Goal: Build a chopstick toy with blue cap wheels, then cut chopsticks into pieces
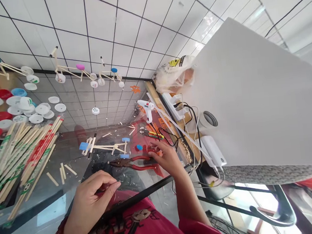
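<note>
My left hand [90, 200], with a bead bracelet on its wrist, is pinched together over the glass tabletop [54, 211]. Anything between its fingers is too small to tell. My right hand [167, 159] lies with its fingertips at the handle ends of red-handled pliers [130, 163]; I cannot tell whether it grips them. A blue plastic cap [124, 156] sits at the pliers' jaws. Farther off, a small model [103, 147] built from wooden sticks with blue parts lies on the glass.
Bundles of wrapped wooden chopsticks [19, 163] and cut stick pieces [63, 172] lie left of my hands. Bottle caps [25, 107] are heaped beyond them. A white glue gun [146, 108], a power strip [173, 106] and tangled cables stand to the right, beside a large white board [253, 96].
</note>
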A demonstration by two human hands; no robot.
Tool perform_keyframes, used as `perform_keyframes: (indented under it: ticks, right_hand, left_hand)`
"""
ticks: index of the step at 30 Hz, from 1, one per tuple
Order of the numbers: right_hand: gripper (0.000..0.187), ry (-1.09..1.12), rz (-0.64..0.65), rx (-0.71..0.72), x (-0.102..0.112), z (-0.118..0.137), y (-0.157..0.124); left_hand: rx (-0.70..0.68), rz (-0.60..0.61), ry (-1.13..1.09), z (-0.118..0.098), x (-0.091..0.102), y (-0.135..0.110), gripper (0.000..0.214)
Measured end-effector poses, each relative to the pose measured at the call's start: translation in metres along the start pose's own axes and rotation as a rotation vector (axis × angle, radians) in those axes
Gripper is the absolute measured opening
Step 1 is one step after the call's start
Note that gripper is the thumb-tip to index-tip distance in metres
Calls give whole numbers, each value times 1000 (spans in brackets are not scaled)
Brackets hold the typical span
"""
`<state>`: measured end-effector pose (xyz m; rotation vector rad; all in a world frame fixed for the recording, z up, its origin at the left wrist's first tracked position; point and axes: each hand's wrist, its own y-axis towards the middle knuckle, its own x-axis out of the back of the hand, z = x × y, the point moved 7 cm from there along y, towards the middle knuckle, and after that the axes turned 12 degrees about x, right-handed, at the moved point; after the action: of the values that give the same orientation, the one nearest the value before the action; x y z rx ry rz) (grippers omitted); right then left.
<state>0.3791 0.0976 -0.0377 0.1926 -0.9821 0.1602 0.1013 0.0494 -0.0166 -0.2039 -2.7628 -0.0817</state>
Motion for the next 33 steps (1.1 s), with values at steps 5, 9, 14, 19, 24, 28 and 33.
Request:
perform_keyframes:
  ticks: [5, 9, 14, 19, 24, 28, 33]
  right_hand:
    - [43, 44, 58, 60, -19, 12, 15]
    - [32, 75, 111, 95, -27, 20, 20]
    - [23, 71, 73, 116, -30, 19, 22]
    - [18, 113, 57, 180, -31, 22, 27]
    - [18, 215, -76, 276, -14, 48, 22]
    - [22, 273, -125, 470, -7, 88, 14]
    - [28, 318, -107, 632, -8, 116, 11]
  left_hand:
    - [2, 24, -2, 1, -9, 2, 11]
    - [21, 29, 15, 3, -10, 3, 9]
    - [48, 35, 17, 4, -12, 6, 10]
    - [69, 49, -9, 3, -14, 7, 11]
    - [255, 50, -121, 11, -22, 12, 8]
    - [555, 108, -480, 22, -36, 19, 30]
    - [678, 168, -686, 23, -43, 21, 29]
